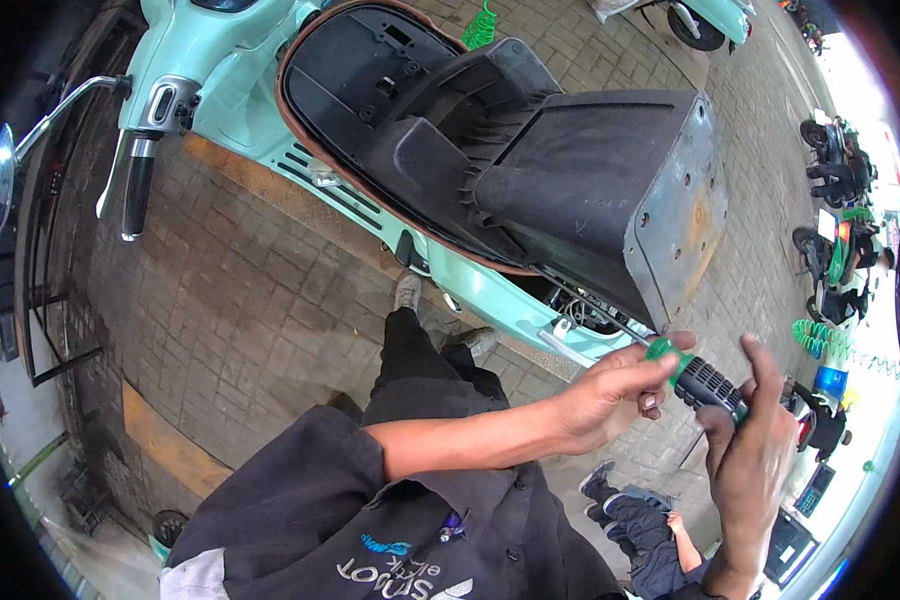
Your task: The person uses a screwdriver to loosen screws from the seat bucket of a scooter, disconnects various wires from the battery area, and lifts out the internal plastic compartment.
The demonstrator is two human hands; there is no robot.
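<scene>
A screwdriver with a green and black handle (708, 386) slants down to the right from the scooter. Its long shaft runs up-left beneath the rear of the black storage bucket (590, 185), to the opening in the mint-green body (490, 298); the tip cannot be made out. The fingers of my left hand (618, 392) close around the front of the handle, by the green collar. At the butt end, my right hand (755, 455) has its thumb and fingers curled about the handle, the index finger partly raised. The bucket belongs to an upturned seat unit tipped over the scooter.
The scooter's handlebar grip (138, 190) and mirror (0, 180) extend at the left. My foot (407, 292) stands beside the scooter on brick paving. Another person (650, 535) is low at the bottom right. Parked motorbikes (840, 165) and a coiled green hose (820, 335) are to the right.
</scene>
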